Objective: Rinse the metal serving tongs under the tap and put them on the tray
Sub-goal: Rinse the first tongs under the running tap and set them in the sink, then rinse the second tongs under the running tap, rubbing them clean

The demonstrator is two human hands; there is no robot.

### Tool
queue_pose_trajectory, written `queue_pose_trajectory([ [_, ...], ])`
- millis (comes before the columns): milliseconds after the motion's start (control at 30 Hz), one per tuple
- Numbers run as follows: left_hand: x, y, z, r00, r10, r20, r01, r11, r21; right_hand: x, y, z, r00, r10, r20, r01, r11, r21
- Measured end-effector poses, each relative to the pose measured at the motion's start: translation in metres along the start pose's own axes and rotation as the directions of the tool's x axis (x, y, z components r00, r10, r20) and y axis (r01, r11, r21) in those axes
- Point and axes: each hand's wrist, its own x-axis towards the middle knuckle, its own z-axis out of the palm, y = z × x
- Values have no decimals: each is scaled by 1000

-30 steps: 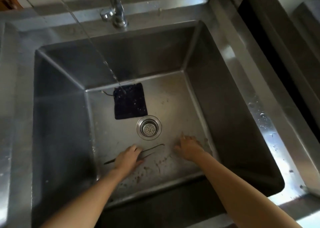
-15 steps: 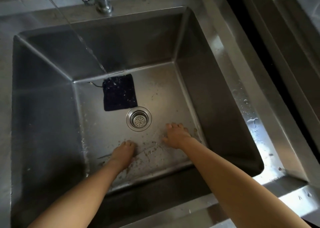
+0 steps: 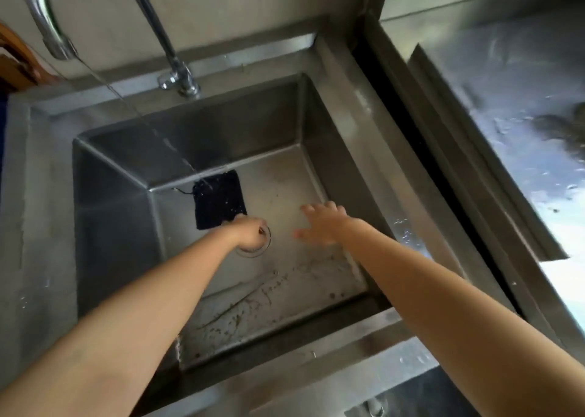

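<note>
While the left grip (image 3: 250,234) is clenched into a fist over the drain (image 3: 268,245), blur hides what it holds. A small metal glint shows at its thumb side, but I cannot tell whether that is the tongs. Right grip (image 3: 319,225) is released, fingers spread, hovering beside it toward the sink's right wall.

Tongs location is uncertain. A thin line (image 3: 234,306) lies on the sink (image 3: 110,226) floor near the front edge among brown specks; it may be the tongs or only a streak.

A water stream (image 3: 177,154) falls from the tap (image 3: 177,65) onto a dark pad (image 3: 218,199) at the floor's back edge, just behind the left grip.

Judgement: carry the tongs into the stream, turn both arms through it, open the blades with the free grip, shake off, then move right to the wet steel surface (image 3: 522,116), probably the tray.

No brand, label or legible writing.
</note>
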Motion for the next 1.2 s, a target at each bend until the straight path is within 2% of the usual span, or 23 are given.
queue_pose_trajectory([
  [133, -30, 37, -79, 988, 82, -130, -79, 997, 26, -35, 19, -59, 992, 22, -127, -16, 999, 51],
  [300, -75, 103, -156, 936, 183, -301, -173, 983, 59, -96, 56, -114, 974, 40, -225, 1, 984, 179],
  [533, -121, 206, -206, 841, 308, -444, -280, 951, 131, -177, 119, -151, 870, 137, -474, 45, 934, 353],
  [733, -136, 289, -204, 795, 436, -422, -391, 900, 194, -233, 181, -142, 772, 312, -554, -16, 881, 473],
  [867, -134, 328, -187, 760, 493, -423, -456, 869, 193, -260, 219, -118, 697, 375, -612, -73, 885, 460],
  [1067, -117, 364, -136, 731, 563, -386, -521, 826, 218, -271, 261, -72, 553, 557, -619, -333, 829, 449],
  [1200, -105, 370, -106, 752, 567, -336, -507, 823, 254, -266, 274, -47, 521, 618, -589, -422, 786, 452],
])
